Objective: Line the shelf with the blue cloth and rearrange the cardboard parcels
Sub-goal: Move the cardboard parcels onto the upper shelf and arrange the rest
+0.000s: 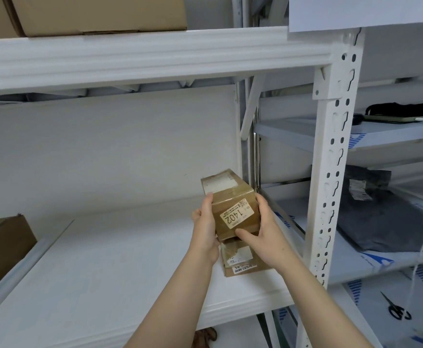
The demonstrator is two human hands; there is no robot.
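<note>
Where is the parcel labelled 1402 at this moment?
Head view, right of centre: the 1402 parcel is gripped between left hand and right hand, just above a flatter parcel on the white shelf, beside the upright.

The person is working with both arms uncovered. The left forearm (180,297) and the right forearm (306,297) are showing bare skin all the way from the bottom edge of the view up to the wrists. Both forearms are looking slim and smooth, and they are narrowing slightly toward the wrists. The left hand (204,229) and the right hand (263,232) are showing bare as well, with slender fingers. The right thumb (243,234) is looking rounded at its tip. The nails are appearing too small and blurred to describe.
</note>
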